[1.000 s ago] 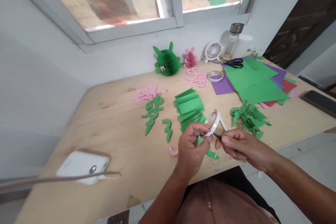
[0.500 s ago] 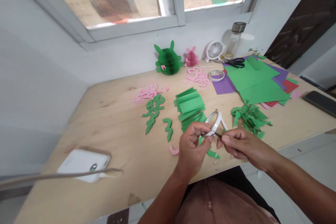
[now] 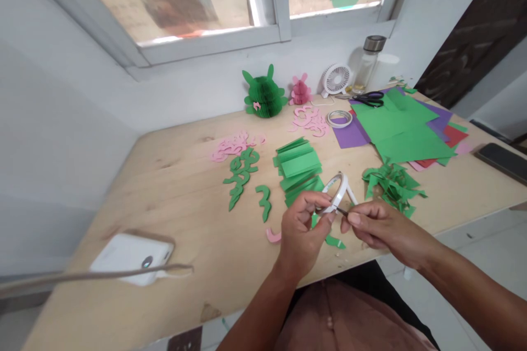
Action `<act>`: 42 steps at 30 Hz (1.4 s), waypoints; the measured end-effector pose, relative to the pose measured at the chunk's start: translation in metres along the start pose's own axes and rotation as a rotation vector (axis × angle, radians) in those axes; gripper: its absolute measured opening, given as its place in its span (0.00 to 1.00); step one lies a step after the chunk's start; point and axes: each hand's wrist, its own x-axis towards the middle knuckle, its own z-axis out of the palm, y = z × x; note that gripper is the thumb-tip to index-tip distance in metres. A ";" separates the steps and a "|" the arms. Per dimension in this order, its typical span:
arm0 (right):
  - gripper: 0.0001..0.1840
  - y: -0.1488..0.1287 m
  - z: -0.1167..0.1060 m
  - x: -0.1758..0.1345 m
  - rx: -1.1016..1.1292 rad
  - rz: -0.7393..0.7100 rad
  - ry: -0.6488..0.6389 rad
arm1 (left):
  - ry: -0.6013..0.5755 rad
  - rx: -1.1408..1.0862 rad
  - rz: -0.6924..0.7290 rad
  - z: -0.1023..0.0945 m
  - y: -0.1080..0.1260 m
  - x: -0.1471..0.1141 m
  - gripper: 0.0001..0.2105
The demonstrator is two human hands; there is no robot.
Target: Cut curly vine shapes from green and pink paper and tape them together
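My left hand point(image 3: 303, 233) pinches a roll of white tape point(image 3: 341, 189) on its edge, with a loose strip hanging off its right side. In my right hand point(image 3: 381, 226) is a thin dark pointed tool point(image 3: 342, 211), its tip against the tape near my left fingertips; its exact kind is hidden by the fingers. Just behind the roll lie folded green paper strips point(image 3: 300, 164). Below my hands is a green cut piece point(image 3: 335, 242) with a small white patch, and a pink curved piece point(image 3: 273, 236) sits left of my left hand.
Green cutouts point(image 3: 241, 173) and pink scraps point(image 3: 234, 145) lie left of centre. Green offcuts point(image 3: 393, 186) and coloured sheets point(image 3: 405, 126) with scissors point(image 3: 368, 99) are at right. A green paper figure point(image 3: 265, 96), fan point(image 3: 336, 79) and glass bottle point(image 3: 367, 68) stand along the wall. A power bank point(image 3: 127, 258) lies front left.
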 end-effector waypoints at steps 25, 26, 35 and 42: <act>0.28 0.008 0.000 -0.008 0.061 -0.059 -0.051 | 0.046 -0.098 -0.133 0.000 0.003 0.006 0.08; 0.28 0.009 0.000 -0.010 0.086 -0.077 -0.042 | 0.053 -0.125 -0.164 0.001 0.003 0.008 0.09; 0.26 0.026 -0.015 -0.029 0.283 -0.164 0.078 | 0.012 -0.126 -0.217 0.012 -0.013 0.072 0.15; 0.27 0.039 -0.031 -0.038 0.367 -0.120 0.156 | -0.024 0.037 -0.107 0.042 -0.038 0.141 0.10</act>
